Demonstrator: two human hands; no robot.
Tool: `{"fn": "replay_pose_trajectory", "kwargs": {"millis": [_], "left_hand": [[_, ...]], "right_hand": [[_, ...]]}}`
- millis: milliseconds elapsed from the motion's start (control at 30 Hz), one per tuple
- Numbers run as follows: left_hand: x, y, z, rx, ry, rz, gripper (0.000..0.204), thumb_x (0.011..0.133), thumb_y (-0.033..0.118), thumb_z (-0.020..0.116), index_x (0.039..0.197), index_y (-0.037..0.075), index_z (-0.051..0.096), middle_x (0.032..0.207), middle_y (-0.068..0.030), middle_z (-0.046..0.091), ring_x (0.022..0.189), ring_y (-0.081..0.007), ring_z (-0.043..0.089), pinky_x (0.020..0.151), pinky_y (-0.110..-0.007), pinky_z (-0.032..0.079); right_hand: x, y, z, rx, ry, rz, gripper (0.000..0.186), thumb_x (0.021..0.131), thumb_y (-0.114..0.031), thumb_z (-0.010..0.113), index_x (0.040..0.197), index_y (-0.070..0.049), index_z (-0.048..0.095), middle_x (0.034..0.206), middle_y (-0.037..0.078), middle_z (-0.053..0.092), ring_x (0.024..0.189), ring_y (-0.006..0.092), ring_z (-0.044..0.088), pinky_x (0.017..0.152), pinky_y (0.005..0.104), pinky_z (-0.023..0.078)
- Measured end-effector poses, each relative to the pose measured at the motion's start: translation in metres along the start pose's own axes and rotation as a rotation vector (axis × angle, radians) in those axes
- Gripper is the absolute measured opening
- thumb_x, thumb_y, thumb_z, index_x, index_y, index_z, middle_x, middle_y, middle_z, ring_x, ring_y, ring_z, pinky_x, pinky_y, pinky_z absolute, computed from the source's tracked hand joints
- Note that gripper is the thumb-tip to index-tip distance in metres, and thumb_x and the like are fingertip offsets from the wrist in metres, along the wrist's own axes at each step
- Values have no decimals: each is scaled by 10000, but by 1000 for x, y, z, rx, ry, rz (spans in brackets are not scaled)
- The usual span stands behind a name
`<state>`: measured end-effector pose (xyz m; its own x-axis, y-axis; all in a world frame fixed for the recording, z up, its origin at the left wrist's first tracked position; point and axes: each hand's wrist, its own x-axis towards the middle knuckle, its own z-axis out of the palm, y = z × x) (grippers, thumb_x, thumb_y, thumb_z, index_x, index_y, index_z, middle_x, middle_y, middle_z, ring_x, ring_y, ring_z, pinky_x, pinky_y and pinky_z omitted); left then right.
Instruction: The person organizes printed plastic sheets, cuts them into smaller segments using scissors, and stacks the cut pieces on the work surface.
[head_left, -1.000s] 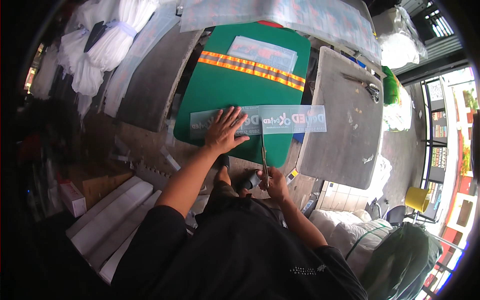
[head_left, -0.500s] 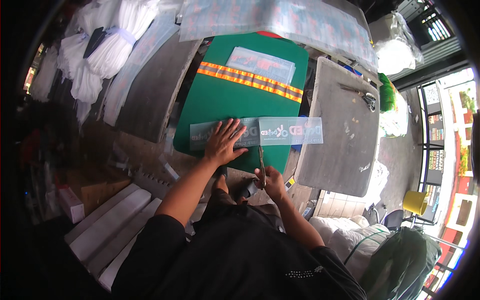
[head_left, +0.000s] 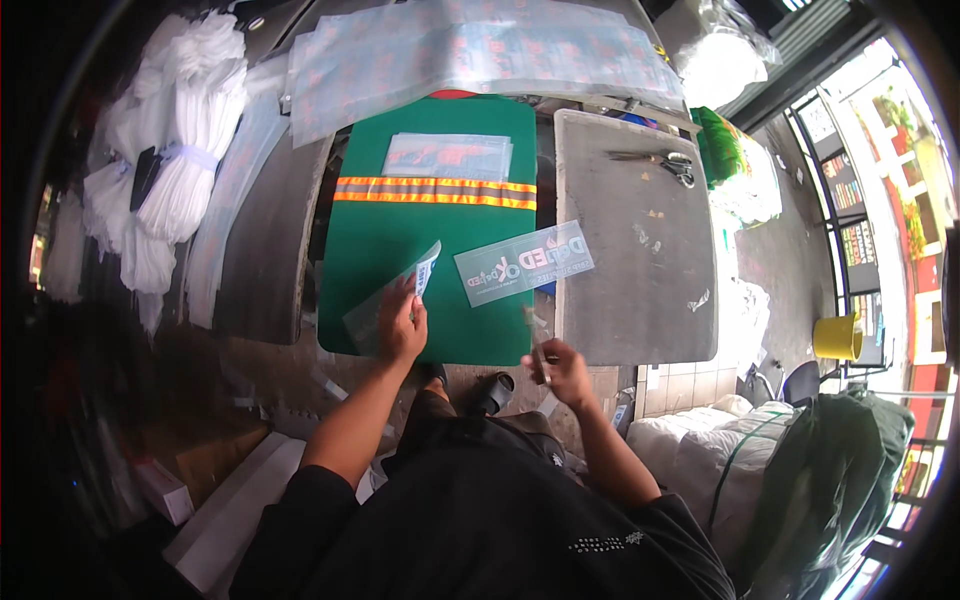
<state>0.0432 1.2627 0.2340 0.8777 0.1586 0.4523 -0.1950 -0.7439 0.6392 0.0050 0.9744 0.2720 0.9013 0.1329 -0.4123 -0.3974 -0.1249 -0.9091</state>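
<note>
My left hand [head_left: 403, 325] grips a printed clear plastic sheet [head_left: 428, 268], one edge curling up off the green board [head_left: 440, 340]. To its right a separate printed plastic piece [head_left: 525, 265] lies slanted, its right end over the gap toward the grey board. By the green board's near right corner, my right hand [head_left: 565, 376] is closed around a pair of scissors [head_left: 540, 355], blurred, with the blades pointing away from me. Farther up the board lie a stack of clear printed sheets [head_left: 447, 155] and an orange-and-silver reflective strip [head_left: 435, 191].
A grey board [head_left: 640, 280] at right carries another pair of scissors [head_left: 675, 165]. Long plastic sheets [head_left: 480, 62] cover the far side. White bundles [head_left: 190, 170] hang at left. Wrapped sacks [head_left: 745, 450] and a yellow bucket [head_left: 837, 337] stand at right.
The one long plastic strip is now two pieces. My left hand has shifted left and lifted one; the other has turned askew. My right hand with the scissors has drawn slightly right and back.
</note>
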Motion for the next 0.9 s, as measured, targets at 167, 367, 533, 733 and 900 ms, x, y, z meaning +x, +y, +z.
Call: {"fn": "replay_pose_trajectory", "kwargs": {"millis": [167,367,533,733,900], "left_hand": [[30,60,68,16,-84,136,371,868,79,526,1239,61,547,1211,-138,600,1124,-371,549,987,-566,363],[44,120,142,119,-368,114,411,876,206,560,1238,14,536,1244,-159,568,1112,-392,525,982,-530,346],[43,134,137,267,-495,172,806,745,456,699,1391,88,388,1478,-247,237,1347,-434,242,1047,-585,256],[76,117,127,392,-819,120,918,744,499,693,1461,128,257,1526,-197,167,1400,-406,163,1051,-634,240],[66,90,100,422,-721,200,744,814,399,623,1425,102,319,1466,-220,307,1347,-414,296,1052,-573,296]], "right_hand": [[-6,10,-76,-217,522,54,312,801,-232,761,849,29,596,678,29,594,564,83,534,501,241,421],[-13,24,-119,-122,637,134,328,809,-277,749,865,12,603,661,35,602,550,82,555,490,233,432],[-15,41,-124,-98,631,109,294,818,-249,738,877,0,594,648,25,593,550,81,548,505,236,437],[-7,37,-127,-610,764,-101,248,709,-157,737,850,10,620,826,184,655,784,333,651,711,397,506],[7,15,-123,-810,635,-99,223,712,-129,675,886,-4,613,901,212,651,843,401,628,764,478,495]]}}
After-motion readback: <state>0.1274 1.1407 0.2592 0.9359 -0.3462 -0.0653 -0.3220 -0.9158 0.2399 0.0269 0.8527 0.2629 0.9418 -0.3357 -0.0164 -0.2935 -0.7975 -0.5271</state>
